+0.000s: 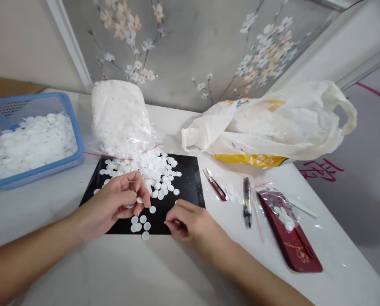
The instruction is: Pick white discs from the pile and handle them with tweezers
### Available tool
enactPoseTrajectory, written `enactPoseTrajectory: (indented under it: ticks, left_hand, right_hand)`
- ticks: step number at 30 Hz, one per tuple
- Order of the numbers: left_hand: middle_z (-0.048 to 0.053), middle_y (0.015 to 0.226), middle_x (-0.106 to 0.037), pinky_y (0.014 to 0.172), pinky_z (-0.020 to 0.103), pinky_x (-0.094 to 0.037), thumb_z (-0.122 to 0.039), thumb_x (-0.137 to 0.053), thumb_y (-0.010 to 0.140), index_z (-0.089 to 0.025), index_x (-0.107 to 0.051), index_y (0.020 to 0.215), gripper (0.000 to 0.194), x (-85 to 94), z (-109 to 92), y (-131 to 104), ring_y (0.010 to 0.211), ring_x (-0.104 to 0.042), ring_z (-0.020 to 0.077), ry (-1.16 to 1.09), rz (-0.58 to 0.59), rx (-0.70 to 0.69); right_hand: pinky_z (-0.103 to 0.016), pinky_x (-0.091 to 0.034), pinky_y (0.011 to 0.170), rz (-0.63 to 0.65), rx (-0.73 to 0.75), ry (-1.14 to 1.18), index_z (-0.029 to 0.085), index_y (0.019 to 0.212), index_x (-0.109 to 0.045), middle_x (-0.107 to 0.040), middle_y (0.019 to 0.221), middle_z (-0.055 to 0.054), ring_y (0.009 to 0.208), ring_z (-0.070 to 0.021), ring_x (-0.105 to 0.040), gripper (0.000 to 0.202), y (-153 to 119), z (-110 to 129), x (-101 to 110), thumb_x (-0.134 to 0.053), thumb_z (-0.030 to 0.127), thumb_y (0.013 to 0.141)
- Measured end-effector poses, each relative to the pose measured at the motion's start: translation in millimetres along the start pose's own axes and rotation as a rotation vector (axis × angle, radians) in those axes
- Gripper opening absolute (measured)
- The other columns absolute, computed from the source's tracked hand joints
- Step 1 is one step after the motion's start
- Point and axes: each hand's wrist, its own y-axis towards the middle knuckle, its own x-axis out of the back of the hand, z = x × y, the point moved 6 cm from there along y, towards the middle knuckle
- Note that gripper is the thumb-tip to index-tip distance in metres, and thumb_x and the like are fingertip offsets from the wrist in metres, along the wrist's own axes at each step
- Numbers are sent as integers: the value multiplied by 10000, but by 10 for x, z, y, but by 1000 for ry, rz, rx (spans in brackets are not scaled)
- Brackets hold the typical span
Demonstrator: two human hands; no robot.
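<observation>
My left hand (127, 195) is closed over the black mat, with a few small white discs (139, 200) pinched among its fingers. To its right, my right hand (190, 223) has its thumb and fingers drawn together near the mat's front edge. What its fingertips hold, if anything, is too small to name. A heap of loose white discs (156, 165) spreads over the back of the black mat (192, 178). Several more discs (143, 219) lie apart between the hands, one at the mat's front edge.
A clear bag (119, 110) of discs spills onto the mat. On the left stands a blue basket (78, 127) with more discs. Rightward lie a white plastic bag (272, 123), red thread snips (215, 185), a pen (247, 202) and a dark red case (292, 242).
</observation>
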Motion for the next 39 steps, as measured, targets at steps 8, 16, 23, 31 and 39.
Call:
enactPoseTrajectory:
  ticks: [8,16,23,31,39]
  left_hand:
    - [-19,719,-587,500,215,-359,-360,-470,881,-227,-675,888,245,-81,-5,-31,580,-485,117,681,64,-10]
    - [-10,769,-607,550,251,-333,-186,-494,929,-204,-647,845,175,-165,86,-33,662,-579,145,1322,-8,-493]
    - [30,753,-551,537,289,-321,-10,-426,841,-197,-557,771,239,-320,124,-160,664,-514,186,1636,92,-762]
    - [-20,659,-616,411,199,-245,-270,-472,844,-217,-390,678,193,-10,-37,-62,455,-362,74,342,-56,-28]
    - [-18,588,-541,371,206,-118,-234,-460,698,-219,-444,712,26,145,-5,-329,470,-389,102,-10,25,80]
  right_hand:
    - [-214,-452,508,-155,-426,753,194,819,-546,-640,789,-8,616,-105,-573,84,33,-449,418,-574,269,845]
    - [-253,-435,585,-40,-160,57,201,819,-654,-557,808,-7,636,-120,-527,20,82,-364,342,-665,190,832]
    - [-277,-443,611,-65,89,-164,205,745,-535,-560,767,-38,657,-149,-526,198,121,-177,263,-456,100,893]
    - [-206,-341,464,-2,-461,858,205,798,-514,-630,731,6,531,-86,-474,137,71,-267,97,-623,289,797]
    - [-228,-354,548,204,-297,402,192,737,-587,-565,685,27,606,-105,-474,125,165,105,-120,-638,226,846]
